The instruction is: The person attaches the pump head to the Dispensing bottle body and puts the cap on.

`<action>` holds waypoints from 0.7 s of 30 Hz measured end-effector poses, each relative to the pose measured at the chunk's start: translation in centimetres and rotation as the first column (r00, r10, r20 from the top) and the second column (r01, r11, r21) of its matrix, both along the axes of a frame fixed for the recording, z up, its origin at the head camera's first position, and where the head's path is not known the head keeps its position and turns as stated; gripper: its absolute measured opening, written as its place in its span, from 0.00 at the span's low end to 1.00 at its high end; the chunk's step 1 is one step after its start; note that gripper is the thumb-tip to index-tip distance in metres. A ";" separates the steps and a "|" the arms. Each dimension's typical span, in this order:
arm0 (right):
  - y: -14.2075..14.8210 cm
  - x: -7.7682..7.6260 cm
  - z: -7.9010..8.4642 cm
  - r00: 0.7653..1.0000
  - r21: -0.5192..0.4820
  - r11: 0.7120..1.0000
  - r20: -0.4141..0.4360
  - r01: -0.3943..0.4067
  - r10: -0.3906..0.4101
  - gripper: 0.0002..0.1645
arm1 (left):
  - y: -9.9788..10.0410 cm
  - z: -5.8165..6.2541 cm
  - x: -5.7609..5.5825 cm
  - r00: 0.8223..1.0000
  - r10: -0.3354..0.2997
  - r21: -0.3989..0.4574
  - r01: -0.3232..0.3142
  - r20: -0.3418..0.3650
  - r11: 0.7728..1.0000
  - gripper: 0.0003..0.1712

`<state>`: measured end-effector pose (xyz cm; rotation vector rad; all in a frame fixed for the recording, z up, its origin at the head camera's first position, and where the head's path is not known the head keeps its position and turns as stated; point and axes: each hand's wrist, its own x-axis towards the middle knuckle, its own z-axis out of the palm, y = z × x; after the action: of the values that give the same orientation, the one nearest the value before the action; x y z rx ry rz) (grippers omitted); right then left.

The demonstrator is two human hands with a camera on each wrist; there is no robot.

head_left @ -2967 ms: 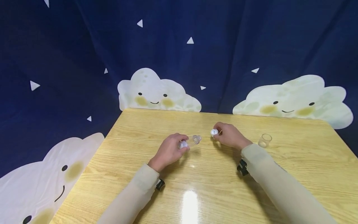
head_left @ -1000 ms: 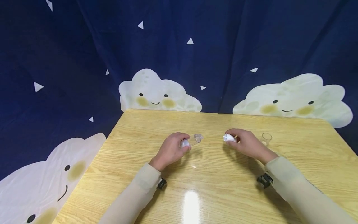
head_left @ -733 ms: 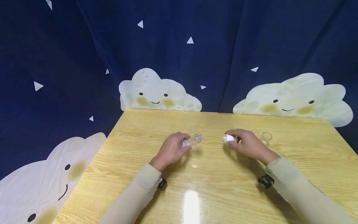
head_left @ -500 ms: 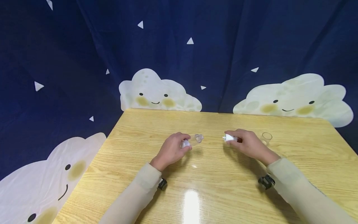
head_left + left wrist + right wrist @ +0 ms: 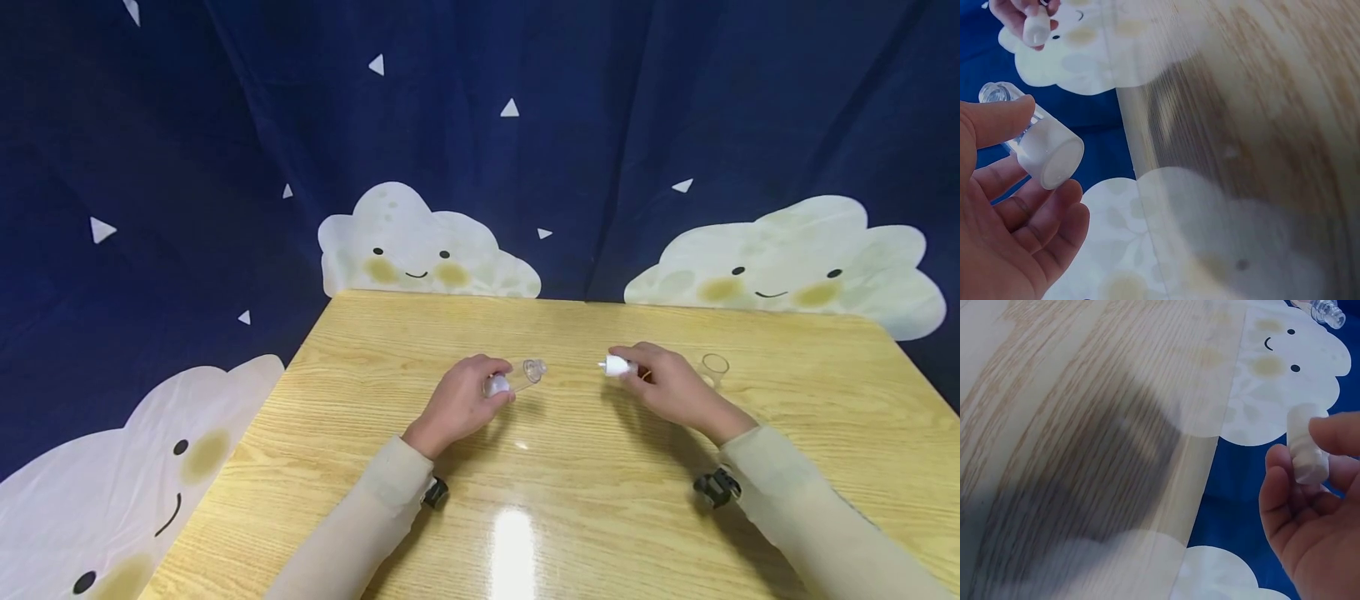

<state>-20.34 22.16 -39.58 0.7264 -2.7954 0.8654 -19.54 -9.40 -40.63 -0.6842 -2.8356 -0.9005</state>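
Note:
A small clear bottle [image 5: 522, 377] with a white base is pinched between the thumb and fingers of my left hand [image 5: 459, 398]. It lies tilted above the table, its open threaded neck pointing right. In the left wrist view the bottle's white bottom [image 5: 1054, 153] faces the camera. My right hand [image 5: 667, 385] pinches a white pump head [image 5: 617, 366], whose thin tip points left toward the bottle. The right wrist view shows the white pump head [image 5: 1305, 444] between thumb and fingers. Bottle and pump head are apart.
A clear cylindrical cap [image 5: 715, 366] stands on the wooden table [image 5: 555, 483] just behind the right hand, partly hidden by it. A dark blue curtain [image 5: 465, 142] with cloud pictures hangs beyond the table's back edge.
Over three seconds my right hand has moved right, away from the bottle, and turned the white pump head so its tip points left. The left hand has barely moved.

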 end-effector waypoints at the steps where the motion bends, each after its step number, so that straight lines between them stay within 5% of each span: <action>1: 0.0 0.0 0.0 1.000 0.000 1.000 -0.006 0.001 -0.001 0.21 | 0.0 0.0 0.0 1.000 0.002 0.000 -0.002 0.002 1.000 0.21; 21: -0.6 0.3 1.0 0.999 -0.034 0.999 -0.020 0.041 -0.042 0.14 | 0.4 0.0 0.4 1.000 0.005 0.014 -0.005 -0.012 1.000 0.21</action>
<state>-20.02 21.61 -38.61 0.6666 -2.7602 0.8903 -19.18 -9.04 -40.60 -0.6787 -2.8167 -0.9122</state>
